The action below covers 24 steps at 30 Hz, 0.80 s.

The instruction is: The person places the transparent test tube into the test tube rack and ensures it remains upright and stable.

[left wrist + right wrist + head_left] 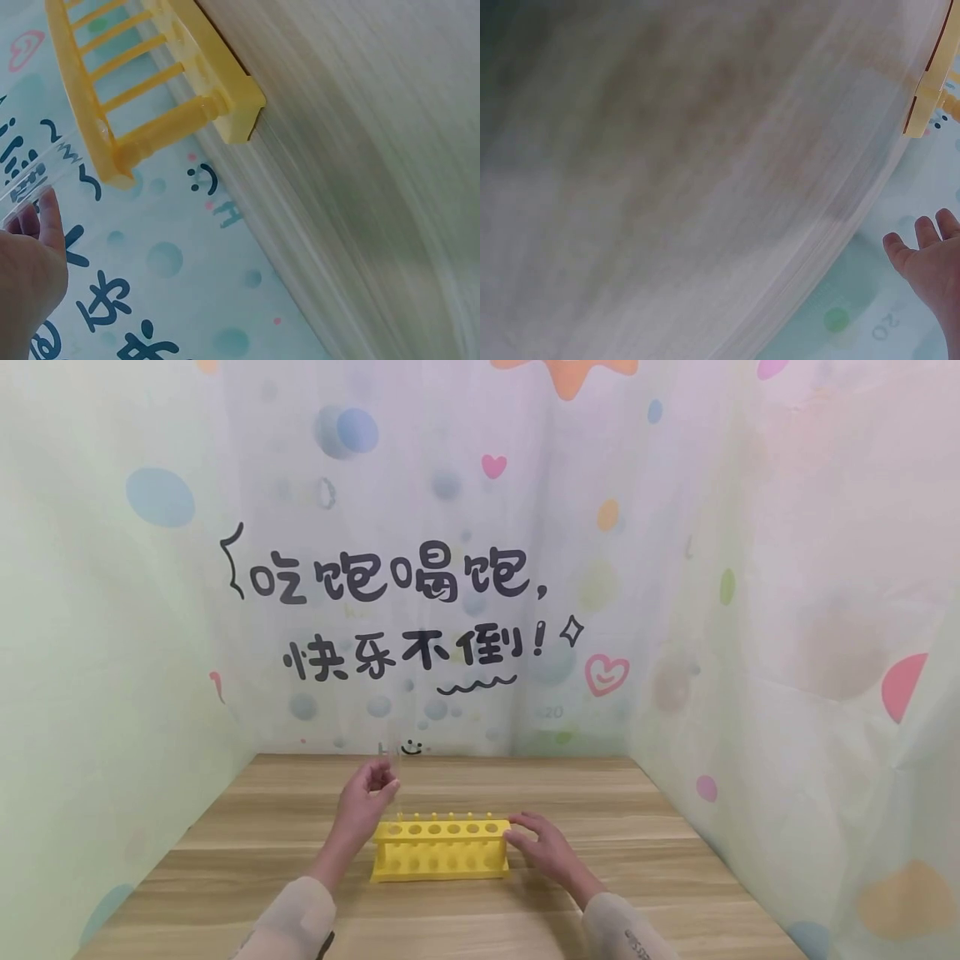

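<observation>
In the head view my left hand [369, 793] pinches a clear test tube [395, 810] between thumb and fingers. The tube stands nearly upright, its lower end at the leftmost hole of a yellow test tube rack [442, 875]. The left wrist view shows the same tube [46, 174] reaching from my fingertips to the rack's top plate [84, 120]. My right hand [551, 850] holds the rack's right end, thumb at the front corner and fingers toward the back. Several fingers of that hand [934, 262] spread apart in the right wrist view.
The rack stands on a wood-grain table [420, 927], with several round holes in its top plate and a row of pegs behind. A printed curtain [450, 493] with dark lettering hangs beyond the table's far edge and along both sides.
</observation>
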Available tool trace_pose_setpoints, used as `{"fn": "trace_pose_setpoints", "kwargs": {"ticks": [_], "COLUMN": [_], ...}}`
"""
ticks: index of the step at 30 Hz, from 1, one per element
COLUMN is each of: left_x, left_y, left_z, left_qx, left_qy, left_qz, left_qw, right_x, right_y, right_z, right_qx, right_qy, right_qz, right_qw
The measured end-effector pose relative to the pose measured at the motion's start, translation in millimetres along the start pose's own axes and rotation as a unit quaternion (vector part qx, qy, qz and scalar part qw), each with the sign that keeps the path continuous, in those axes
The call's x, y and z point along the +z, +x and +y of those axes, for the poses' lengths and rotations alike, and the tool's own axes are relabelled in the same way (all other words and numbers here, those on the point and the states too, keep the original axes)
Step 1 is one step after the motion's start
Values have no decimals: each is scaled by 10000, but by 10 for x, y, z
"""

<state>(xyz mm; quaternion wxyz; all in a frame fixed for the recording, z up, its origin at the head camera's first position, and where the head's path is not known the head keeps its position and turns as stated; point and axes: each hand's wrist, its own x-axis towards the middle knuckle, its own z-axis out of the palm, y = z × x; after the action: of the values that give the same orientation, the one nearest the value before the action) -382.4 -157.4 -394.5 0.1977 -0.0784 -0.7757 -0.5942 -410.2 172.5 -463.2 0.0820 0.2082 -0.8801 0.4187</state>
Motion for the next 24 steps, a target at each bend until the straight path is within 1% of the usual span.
{"fn": "trace_pose_setpoints", "kwargs": {"ticks": [3,13,24], "left_x": [-11,-19,-2], "left_y": [-19,-90,-147], "left_z": [-16,-127,-254], "left_qx": [25,-119,-258], "left_qy": [32,372,497], "left_qz": [-37,-119,-176], "left_qw": [10000,9992,9983], "right_x": [1,-3,-2], "right_y": [2,11,2], "right_z": [1,3,-10], "right_qx": [11,-3,52], "right_qy": [-32,-7,12], "right_qz": [9,-26,13], "right_qw": [10000,10000,10000]}}
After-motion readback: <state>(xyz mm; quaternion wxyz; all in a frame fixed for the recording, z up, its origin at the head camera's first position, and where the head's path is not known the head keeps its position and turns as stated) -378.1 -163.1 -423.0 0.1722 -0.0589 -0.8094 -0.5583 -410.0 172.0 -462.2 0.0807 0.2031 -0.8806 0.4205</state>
